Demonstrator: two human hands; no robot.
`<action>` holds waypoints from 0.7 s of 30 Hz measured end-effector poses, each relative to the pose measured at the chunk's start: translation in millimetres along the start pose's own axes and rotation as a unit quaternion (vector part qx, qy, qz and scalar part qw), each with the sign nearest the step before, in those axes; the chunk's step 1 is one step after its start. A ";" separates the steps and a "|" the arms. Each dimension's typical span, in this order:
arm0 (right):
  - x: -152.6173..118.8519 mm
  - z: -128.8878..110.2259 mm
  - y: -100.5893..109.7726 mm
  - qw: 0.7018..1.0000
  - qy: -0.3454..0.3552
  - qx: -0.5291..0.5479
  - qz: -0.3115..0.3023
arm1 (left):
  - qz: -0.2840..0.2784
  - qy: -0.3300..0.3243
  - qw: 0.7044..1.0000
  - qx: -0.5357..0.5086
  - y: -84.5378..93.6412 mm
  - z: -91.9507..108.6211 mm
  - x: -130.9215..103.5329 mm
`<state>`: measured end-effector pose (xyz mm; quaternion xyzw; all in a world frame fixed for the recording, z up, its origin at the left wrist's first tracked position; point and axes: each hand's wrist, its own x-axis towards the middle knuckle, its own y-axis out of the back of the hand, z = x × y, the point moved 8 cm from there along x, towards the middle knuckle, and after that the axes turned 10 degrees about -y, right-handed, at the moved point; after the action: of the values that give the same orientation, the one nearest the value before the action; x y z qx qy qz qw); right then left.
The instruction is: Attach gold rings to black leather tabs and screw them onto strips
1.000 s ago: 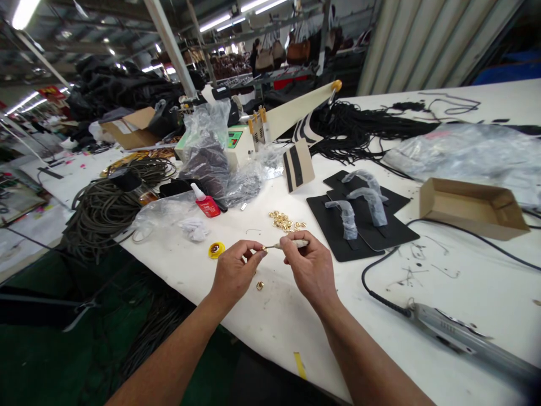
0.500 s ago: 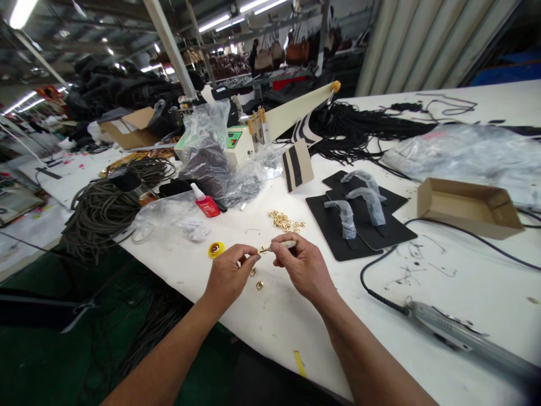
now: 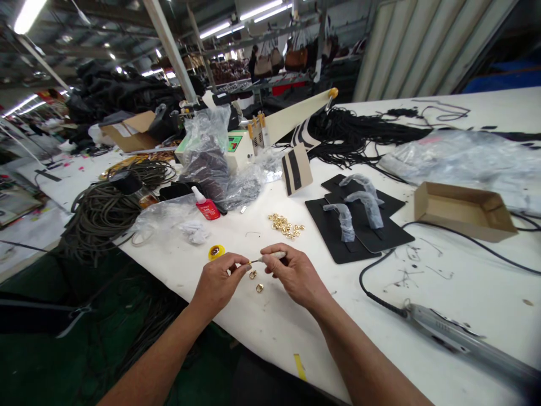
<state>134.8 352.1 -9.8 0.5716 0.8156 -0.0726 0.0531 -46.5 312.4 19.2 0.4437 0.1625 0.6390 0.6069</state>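
My left hand (image 3: 217, 282) pinches a small gold metal fitting between thumb and fingers, just above the white table (image 3: 296, 332). My right hand (image 3: 293, 273) holds a thin pale-handled tool (image 3: 273, 256) whose tip meets that fitting. Two loose gold fittings (image 3: 256, 281) lie on the table under my hands. A pile of the same gold fittings (image 3: 285, 224) sits a little farther back. A small yellow open cap or tin (image 3: 216, 251) is left of my left hand, and a red glue bottle (image 3: 204, 204) stands behind it.
Black flat pieces with plastic-wrapped parts (image 3: 359, 217) lie to the right, then an open cardboard tray (image 3: 462, 210). A grey power tool (image 3: 448, 332) with black cable rests at the near right. Coiled dark cord (image 3: 105, 206), plastic bags and a small machine (image 3: 236, 146) crowd the left back.
Both hands have drifted down and left toward the table's near edge, still holding the fitting and tool together. A second loose fitting now shows on the table below them.
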 end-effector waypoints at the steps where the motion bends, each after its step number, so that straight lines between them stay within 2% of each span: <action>1: -0.5 0.1 -4.7 1.000 0.006 0.002 -0.022 | -0.004 0.012 1.000 0.000 1.2 -4.1 -0.8; 3: -1.1 0.6 -8.4 0.999 0.011 -0.010 -0.028 | -0.026 0.028 0.999 -0.003 1.0 -11.1 -2.1; 4: -1.0 0.6 -6.9 1.000 0.010 -0.020 -0.013 | -0.043 0.032 0.999 -0.004 -0.5 -13.8 -2.6; 8: -1.1 -2.3 14.5 0.993 -0.002 -0.037 0.108 | -0.117 0.037 0.992 0.025 -11.2 -20.9 -1.6; 11: -2.4 -3.8 32.7 0.985 -0.006 0.011 0.172 | -0.149 0.024 0.984 0.097 -18.4 -22.6 9.5; 15: -1.9 -1.1 51.7 0.971 0.008 0.095 0.218 | -0.138 -0.033 0.977 0.162 -34.9 -14.0 47.5; 21: 3.1 8.2 71.0 0.943 0.032 0.205 0.259 | -0.146 -0.090 0.973 0.156 -92.0 -5.1 112.7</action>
<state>200.6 377.4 -22.5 0.7639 0.6080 -0.2031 -0.0745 22.4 437.1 -10.5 0.5602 0.2676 0.4680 0.6289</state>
